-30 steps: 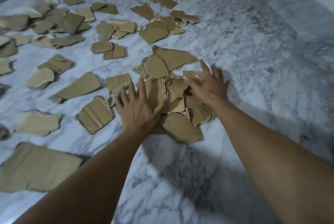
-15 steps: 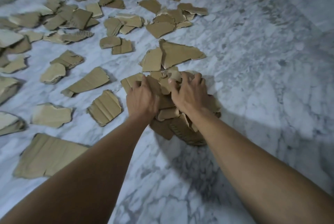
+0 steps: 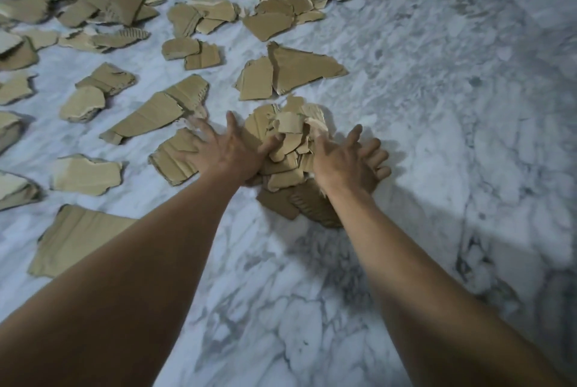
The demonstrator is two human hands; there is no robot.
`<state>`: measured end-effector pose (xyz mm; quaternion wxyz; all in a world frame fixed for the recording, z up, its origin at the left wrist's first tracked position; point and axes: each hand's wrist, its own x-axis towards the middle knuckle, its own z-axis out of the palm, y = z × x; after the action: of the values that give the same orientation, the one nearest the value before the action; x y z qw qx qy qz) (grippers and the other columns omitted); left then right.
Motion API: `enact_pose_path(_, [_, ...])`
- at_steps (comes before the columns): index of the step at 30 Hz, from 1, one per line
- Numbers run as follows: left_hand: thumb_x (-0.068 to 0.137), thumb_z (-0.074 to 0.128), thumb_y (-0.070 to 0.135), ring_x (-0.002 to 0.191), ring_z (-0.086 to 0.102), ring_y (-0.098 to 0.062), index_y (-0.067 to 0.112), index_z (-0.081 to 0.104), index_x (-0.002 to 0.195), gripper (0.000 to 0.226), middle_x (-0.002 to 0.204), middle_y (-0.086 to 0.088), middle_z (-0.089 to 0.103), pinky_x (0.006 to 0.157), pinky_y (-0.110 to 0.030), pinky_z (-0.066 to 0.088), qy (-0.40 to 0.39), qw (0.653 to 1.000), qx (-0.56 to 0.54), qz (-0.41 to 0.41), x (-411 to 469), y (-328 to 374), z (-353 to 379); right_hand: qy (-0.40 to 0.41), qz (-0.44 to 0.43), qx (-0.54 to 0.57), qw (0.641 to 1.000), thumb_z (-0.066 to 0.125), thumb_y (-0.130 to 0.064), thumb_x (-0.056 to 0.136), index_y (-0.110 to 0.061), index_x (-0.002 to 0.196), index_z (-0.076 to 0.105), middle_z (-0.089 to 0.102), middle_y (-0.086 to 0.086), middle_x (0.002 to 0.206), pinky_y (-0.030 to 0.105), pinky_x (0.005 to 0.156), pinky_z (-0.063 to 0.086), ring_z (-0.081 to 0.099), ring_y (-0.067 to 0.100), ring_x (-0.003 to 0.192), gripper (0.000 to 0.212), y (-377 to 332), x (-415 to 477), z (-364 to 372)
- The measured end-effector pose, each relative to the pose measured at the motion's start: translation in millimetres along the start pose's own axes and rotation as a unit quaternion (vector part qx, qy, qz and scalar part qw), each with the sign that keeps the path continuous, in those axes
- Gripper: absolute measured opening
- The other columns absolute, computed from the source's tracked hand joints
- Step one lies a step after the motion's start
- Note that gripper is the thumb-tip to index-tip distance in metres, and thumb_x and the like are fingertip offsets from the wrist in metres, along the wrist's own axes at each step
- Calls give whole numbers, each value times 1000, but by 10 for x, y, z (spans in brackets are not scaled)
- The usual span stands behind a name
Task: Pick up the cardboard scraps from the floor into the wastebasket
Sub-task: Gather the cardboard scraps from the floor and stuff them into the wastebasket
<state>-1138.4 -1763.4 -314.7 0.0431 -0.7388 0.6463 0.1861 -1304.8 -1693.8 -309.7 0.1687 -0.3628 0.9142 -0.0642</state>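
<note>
Head cam: both hands are spread open and grip nothing. The left hand and right hand flank the heap of cardboard scraps lying between them, probably to squeeze it together for a scoop. More loose scraps litter the floor beyond and left of the left hand. No wastebasket in shot.

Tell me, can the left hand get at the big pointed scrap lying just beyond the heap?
Probably yes. The pointed scrap lies flat on bare floor past the heap, uncovered. The left hand is open at the heap's left side; it need only reach forward over the heap.
</note>
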Motion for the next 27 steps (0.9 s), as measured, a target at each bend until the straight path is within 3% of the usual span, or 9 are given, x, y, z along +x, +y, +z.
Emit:
enact_pose_path(3, [80, 35, 89, 142, 28, -44, 23, 38, 149, 95, 155, -19, 31, 110, -62, 29, 58, 997, -12, 46, -179, 81, -27, 37, -42, 24, 998, 25, -68, 99, -13, 158, 22, 29, 20, 147, 48, 104, 28, 33, 38, 127, 81, -227, -132, 99])
enact_pose_path(5, [87, 45, 71, 134, 39, -43, 15, 47, 140, 77, 144, -18, 42, 103, -54, 37, 50, 995, -74, 53, -235, 123, -58, 54, -84, 43, 994, 31, -61, 101, -10, 149, 37, 36, 20, 142, 46, 99, 36, 43, 40, 123, 71, -362, -185, 125])
enact_pose_path(9, [92, 56, 36, 114, 57, -34, 12, 45, 133, 48, 123, -14, 57, 87, -39, 43, -13, 969, -235, 71, -332, 135, -317, 46, -161, 92, 982, 40, -57, 102, -11, 138, 44, 52, 17, 128, 37, 70, 36, 60, 38, 109, 58, -425, -207, 115])
enact_pose_path(12, [90, 59, 22, 92, 58, -18, 19, 56, 116, 26, 92, 3, 54, 77, -26, 46, -38, 922, -378, 78, -417, 98, -374, 52, -162, 182, 968, 55, -52, 99, -15, 127, 51, 62, 9, 120, 33, 71, 38, 62, 33, 106, 47, -280, -111, 58])
enact_pose_path(14, [96, 56, 16, 87, 54, -15, 24, 55, 127, 32, 91, 6, 52, 56, -6, 39, -40, 911, -396, 106, -481, 144, -383, 55, -163, 267, 948, 62, -51, 94, -17, 118, 56, 66, 3, 111, 34, 72, 45, 64, 27, 100, 42, -147, -84, -28])
enact_pose_path(16, [97, 55, 13, 87, 57, -16, 26, 52, 131, 36, 93, 5, 56, 49, -4, 39, -45, 891, -434, 128, -563, 272, -410, 59, -150, 336, 928, 67, -50, 92, -19, 115, 60, 67, -2, 107, 31, 73, 47, 64, 21, 96, 39, -19, -101, -201])
enact_pose_path(21, [89, 60, 7, 84, 66, -15, 24, 54, 127, 42, 108, -4, 68, 69, -30, 56, -104, 814, -540, 184, -819, 915, -644, 142, -137, 368, 909, 69, -48, 91, -21, 118, 60, 67, -6, 105, 32, 76, 51, 64, 18, 95, 39, 335, -98, -925])
enact_pose_path(24, [98, 53, 12, 78, 65, -5, 24, 60, 120, 26, 100, 3, 70, 65, -22, 54, -109, 780, -568, 239, -1066, 1423, -898, 203, -133, 352, 904, 70, -46, 91, -25, 128, 55, 68, -5, 114, 35, 82, 52, 64, 21, 103, 45, 599, -86, -1510])
enact_pose_path(27, [97, 62, 29, 88, 66, -4, 30, 67, 105, 10, 92, 20, 67, 84, -26, 56, -93, 765, -560, 303, -1426, 1953, -1186, 267, -124, 348, 890, 70, -46, 90, -31, 142, 49, 65, -5, 131, 34, 95, 51, 60, 18, 117, 58, 885, -173, -2217])
